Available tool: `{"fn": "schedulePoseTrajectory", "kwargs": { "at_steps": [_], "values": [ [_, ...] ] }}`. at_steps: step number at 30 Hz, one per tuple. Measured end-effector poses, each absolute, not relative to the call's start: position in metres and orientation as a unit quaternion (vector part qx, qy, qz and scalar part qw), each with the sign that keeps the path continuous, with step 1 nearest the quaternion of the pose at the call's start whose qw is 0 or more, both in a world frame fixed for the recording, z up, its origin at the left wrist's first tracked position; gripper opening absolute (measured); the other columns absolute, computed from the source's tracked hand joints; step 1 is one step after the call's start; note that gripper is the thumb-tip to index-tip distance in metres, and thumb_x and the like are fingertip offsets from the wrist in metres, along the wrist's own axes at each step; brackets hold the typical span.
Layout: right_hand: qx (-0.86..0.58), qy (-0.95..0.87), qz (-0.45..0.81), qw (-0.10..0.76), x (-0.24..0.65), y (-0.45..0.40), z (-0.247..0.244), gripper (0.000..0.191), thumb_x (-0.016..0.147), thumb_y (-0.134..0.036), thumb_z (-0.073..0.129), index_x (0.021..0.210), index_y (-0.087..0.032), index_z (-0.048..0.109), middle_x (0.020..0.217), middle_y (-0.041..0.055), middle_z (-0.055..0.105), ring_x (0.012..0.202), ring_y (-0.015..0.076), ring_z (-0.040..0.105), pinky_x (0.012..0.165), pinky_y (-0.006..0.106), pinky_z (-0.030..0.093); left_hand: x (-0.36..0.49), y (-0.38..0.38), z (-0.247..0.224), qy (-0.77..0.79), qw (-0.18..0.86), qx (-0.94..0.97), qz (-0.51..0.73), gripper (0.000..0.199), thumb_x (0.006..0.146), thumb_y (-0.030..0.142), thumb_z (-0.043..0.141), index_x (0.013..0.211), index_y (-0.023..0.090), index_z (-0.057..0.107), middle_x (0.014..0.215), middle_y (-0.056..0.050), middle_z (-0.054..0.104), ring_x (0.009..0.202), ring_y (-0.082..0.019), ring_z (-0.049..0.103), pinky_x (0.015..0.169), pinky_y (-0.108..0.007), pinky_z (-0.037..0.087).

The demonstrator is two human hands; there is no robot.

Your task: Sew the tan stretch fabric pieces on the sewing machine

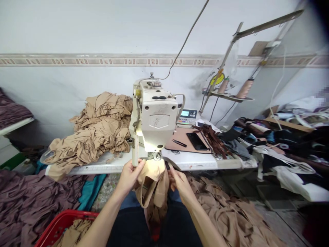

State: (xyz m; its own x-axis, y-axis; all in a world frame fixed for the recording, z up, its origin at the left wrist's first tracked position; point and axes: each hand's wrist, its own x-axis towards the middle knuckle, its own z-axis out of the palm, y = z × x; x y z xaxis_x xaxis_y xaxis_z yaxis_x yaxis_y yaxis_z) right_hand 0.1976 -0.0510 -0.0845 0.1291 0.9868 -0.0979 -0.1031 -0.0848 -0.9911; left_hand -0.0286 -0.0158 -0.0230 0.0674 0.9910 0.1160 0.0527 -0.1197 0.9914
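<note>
A tan garment (160,193) hangs over the front of the sewing machine (158,118), its upper part lying lit under the presser foot (155,156). At the left edge of that cloth, my left hand (130,175) pinches it between thumb and fingers, just beside the machine's pale vertical bar (135,151). My right hand (180,181) is closed on the garment's right side, close to the needle area. A small dark patch shows by its fingertips; I cannot tell what it is. The garment's lower folds hang between my knees.
Piled tan cloth (102,125) lies left of the machine. Thread snips (179,142), a black phone (196,141) and brown straps (214,140) lie on the right. A thread stand (231,97) rises behind them. A red basket (60,219) and more cloth (236,216) are below.
</note>
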Motion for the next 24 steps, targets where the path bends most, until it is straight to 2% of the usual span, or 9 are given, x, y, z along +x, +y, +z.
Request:
{"fn": "schedulePoseTrajectory", "kwargs": {
  "at_steps": [3, 7, 10, 14, 19, 24],
  "values": [
    [-0.508, -0.404, 0.545, 0.531, 0.195, -0.056, -0.076, 0.07, 0.082, -0.087, 0.069, 0.076, -0.017, 0.071, 0.062, -0.0015, 0.058, 0.047, 0.0102, 0.044, 0.04, 0.021, 0.033, -0.025, -0.018, -0.021, 0.459, 0.491, 0.561, 0.483, 0.047, 0.091, 0.062, 0.074, 0.083, 0.016, 0.068, 0.072, 0.0, 0.063, 0.069, -0.015, 0.058, 0.065, -0.023, 0.047],
    [-0.49, -0.451, 0.536, 0.519, 0.205, -0.061, -0.054, 0.06, 0.08, -0.076, 0.08, 0.072, -0.018, 0.069, 0.057, -0.0052, 0.051, 0.049, 0.0102, 0.044, 0.045, 0.021, 0.035, -0.031, -0.02, -0.021, 0.461, 0.496, 0.571, 0.464, 0.047, 0.087, 0.061, 0.077, 0.08, 0.016, 0.067, 0.065, 0.003, 0.058, 0.061, -0.013, 0.052, 0.058, -0.022, 0.042],
    [-0.48, -0.484, 0.512, 0.523, 0.219, -0.062, -0.032, 0.05, 0.078, -0.066, 0.086, 0.075, -0.017, 0.075, 0.061, -0.0018, 0.06, 0.056, 0.0137, 0.051, 0.052, 0.024, 0.041, -0.045, -0.022, -0.019, 0.464, 0.455, 0.597, 0.47, 0.042, 0.087, 0.057, 0.079, 0.079, 0.016, 0.071, 0.066, 0.001, 0.062, 0.062, -0.014, 0.055, 0.058, -0.023, 0.042],
    [-0.471, -0.564, 0.465, 0.494, 0.234, -0.062, -0.007, 0.037, 0.081, -0.053, 0.086, 0.083, -0.017, 0.084, 0.077, 0.0049, 0.076, 0.07, 0.0206, 0.064, 0.067, 0.03, 0.051, -0.067, -0.029, -0.014, 0.467, 0.375, 0.653, 0.464, 0.032, 0.092, 0.048, 0.076, 0.082, 0.017, 0.08, 0.075, -0.003, 0.073, 0.07, -0.018, 0.064, 0.065, -0.025, 0.048],
    [-0.479, -0.604, 0.43, 0.471, 0.235, -0.062, 0.003, 0.028, 0.083, -0.045, 0.083, 0.083, -0.017, 0.085, 0.078, 0.006, 0.079, 0.072, 0.0223, 0.068, 0.067, 0.03, 0.052, -0.074, -0.036, -0.01, 0.47, 0.321, 0.672, 0.475, 0.024, 0.093, 0.04, 0.077, 0.085, 0.019, 0.084, 0.084, -0.006, 0.081, 0.077, -0.022, 0.071, 0.072, -0.027, 0.052],
    [-0.471, -0.596, 0.444, 0.475, 0.231, -0.058, -0.002, 0.031, 0.083, -0.047, 0.082, 0.086, -0.017, 0.086, 0.079, 0.0066, 0.08, 0.071, 0.0226, 0.069, 0.067, 0.031, 0.053, -0.071, -0.035, -0.012, 0.482, 0.339, 0.649, 0.481, 0.027, 0.091, 0.044, 0.078, 0.085, 0.019, 0.084, 0.081, -0.006, 0.081, 0.077, -0.023, 0.072, 0.071, -0.027, 0.053]
  ]
}}
